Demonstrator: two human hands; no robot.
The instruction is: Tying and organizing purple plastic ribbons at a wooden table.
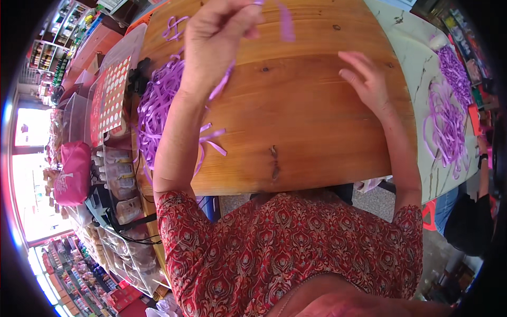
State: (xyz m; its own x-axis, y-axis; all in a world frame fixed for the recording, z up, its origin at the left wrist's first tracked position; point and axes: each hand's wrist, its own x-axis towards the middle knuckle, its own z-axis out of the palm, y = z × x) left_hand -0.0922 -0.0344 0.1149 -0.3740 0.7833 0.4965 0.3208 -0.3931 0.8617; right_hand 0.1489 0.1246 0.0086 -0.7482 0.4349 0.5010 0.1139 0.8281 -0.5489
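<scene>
My left hand (214, 50) is raised over the far left of the wooden table (311, 127), thumb and fingers pinched on a purple ribbon (287, 24). A short length of that ribbon hangs to the right of the fingers. Beneath and beside my left forearm lies a tangled heap of purple ribbons (158, 105), with a few loose ends straying toward the middle of the table. Over the right part of the tabletop, my right hand (368, 84) is empty, its thumb and fingers apart.
To the right, a white marble-patterned table (409, 58) bears a loose bundle of purple ribbons (449, 127) and a denser purple bunch (454, 74). A polka-dot box (113, 98) and a pink pouch (73, 173) are at the left. A person in black (470, 224) is at the right.
</scene>
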